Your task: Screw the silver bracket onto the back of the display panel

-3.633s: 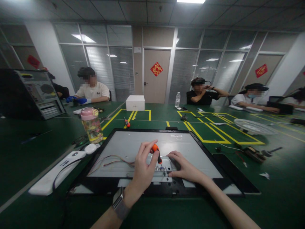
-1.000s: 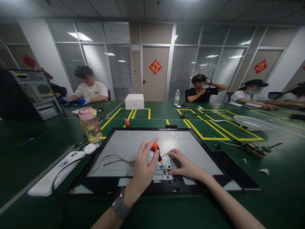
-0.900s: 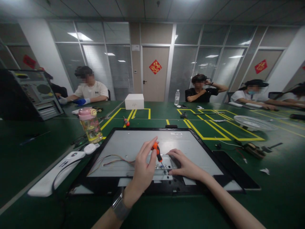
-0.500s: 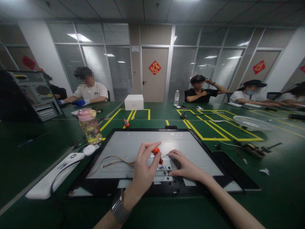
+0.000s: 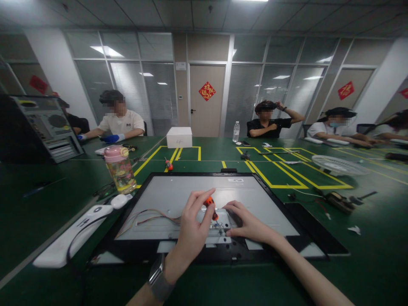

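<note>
A monitor panel [image 5: 178, 191] lies back side up in its black frame on the green table. My left hand [image 5: 191, 231] pinches the orange handle of a small screwdriver [image 5: 211, 207], which stands tip down on a small circuit board [image 5: 219, 221] near the panel's front edge. My right hand [image 5: 247, 223] rests on that board with fingers pressed down beside the screwdriver tip. A bundle of coloured wires [image 5: 149, 216] runs from the board to the left across the panel.
A pink-lidded bottle [image 5: 120, 168] and a white power strip [image 5: 68, 236] lie to the left. A computer case [image 5: 41, 127], white box [image 5: 179, 137], fan grille [image 5: 339, 165] and small tools [image 5: 341, 201] are around. Several seated people work at the far side.
The screwdriver handle has tilted and dropped slightly under my left fingers, which have shifted round it. My right hand has stayed on the board. The view has shifted a little.
</note>
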The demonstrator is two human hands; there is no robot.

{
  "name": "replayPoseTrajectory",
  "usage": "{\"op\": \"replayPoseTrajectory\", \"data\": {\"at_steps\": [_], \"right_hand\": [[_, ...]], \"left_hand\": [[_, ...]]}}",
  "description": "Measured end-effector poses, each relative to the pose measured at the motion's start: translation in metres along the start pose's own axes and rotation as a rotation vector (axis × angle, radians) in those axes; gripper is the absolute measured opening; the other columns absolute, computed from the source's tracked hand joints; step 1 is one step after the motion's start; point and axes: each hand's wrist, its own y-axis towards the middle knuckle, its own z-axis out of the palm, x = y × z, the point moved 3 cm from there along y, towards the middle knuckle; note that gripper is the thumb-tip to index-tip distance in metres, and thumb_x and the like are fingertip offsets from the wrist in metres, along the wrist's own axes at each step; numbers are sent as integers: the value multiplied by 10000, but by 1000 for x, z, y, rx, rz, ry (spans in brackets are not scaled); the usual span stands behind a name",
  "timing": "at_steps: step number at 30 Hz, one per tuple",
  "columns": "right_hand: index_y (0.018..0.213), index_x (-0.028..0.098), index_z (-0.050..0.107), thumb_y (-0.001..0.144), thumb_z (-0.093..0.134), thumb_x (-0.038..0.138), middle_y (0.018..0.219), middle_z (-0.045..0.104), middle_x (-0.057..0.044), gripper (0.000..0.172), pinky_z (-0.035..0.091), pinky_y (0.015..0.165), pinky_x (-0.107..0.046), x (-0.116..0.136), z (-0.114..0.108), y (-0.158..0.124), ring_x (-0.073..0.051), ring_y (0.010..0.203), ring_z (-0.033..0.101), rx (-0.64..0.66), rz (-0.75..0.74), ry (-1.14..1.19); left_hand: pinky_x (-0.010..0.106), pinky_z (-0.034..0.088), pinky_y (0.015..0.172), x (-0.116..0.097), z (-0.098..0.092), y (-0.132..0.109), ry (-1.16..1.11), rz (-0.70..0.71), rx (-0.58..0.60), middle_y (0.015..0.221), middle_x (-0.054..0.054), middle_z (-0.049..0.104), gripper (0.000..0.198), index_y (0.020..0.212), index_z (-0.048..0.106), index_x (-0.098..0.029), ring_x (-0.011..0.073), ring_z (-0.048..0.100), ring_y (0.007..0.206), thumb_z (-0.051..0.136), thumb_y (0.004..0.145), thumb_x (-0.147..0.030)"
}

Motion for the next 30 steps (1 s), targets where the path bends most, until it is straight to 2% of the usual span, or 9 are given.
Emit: {"op": "replayPoseTrajectory", "data": {"at_steps": [2,6,10,14,18,23,27,30], "right_hand": [[1253,193,530,691,777,408,1250,468,-104,651,359,1054,-412,-1,0,0,-276,1182,453,0,0,-4],[1233,180,542,691,772,413,1230,481,-108,634,367,1042,-418,1,0,0,-279,1163,464,11,12,-8],[1235,171,540,689,771,412,1230,477,-113,641,362,1044,-414,3,-1,0,-284,1168,458,9,11,-11],[1239,179,539,698,762,413,1238,476,-111,630,357,1049,-418,4,-2,-1,-289,1173,456,10,8,-5],[1238,184,541,697,765,410,1240,478,-108,628,363,1045,-415,5,-2,-1,-288,1170,459,8,8,5],[1233,171,545,689,776,395,1245,475,-114,632,364,1047,-406,3,-2,-1,-286,1177,456,5,16,2],[1248,168,534,690,781,394,1263,462,-115,651,352,1061,-392,0,-1,-1,-278,1192,449,7,25,3],[1255,168,530,692,781,399,1272,457,-115,659,345,1067,-389,-1,-1,-1,-276,1201,443,7,23,-3]], "left_hand": [[293,479,818,-1,0,1,9,-4,-2,970,44,580,302,1203,594,-228,164,582,890,489,922,-197],[313,463,878,0,1,1,-13,-21,36,1066,69,587,365,1293,525,-219,175,574,990,408,950,-178],[298,467,852,1,1,0,13,-25,26,992,46,576,327,1243,567,-231,166,576,929,476,930,-206],[315,455,892,1,1,0,-6,-30,43,1085,71,581,369,1300,519,-221,178,566,1015,411,949,-190],[301,469,844,1,0,1,13,-33,19,994,49,583,317,1231,575,-228,168,579,921,488,927,-221],[331,452,899,2,2,0,-17,-38,58,1092,72,591,371,1310,514,-230,184,570,1017,407,956,-202],[314,467,858,2,1,0,16,-31,24,1009,53,594,326,1246,571,-233,174,584,932,480,933,-228],[319,460,885,3,2,0,0,-36,45,1078,63,593,365,1301,527,-239,176,579,989,434,949,-212]]}}
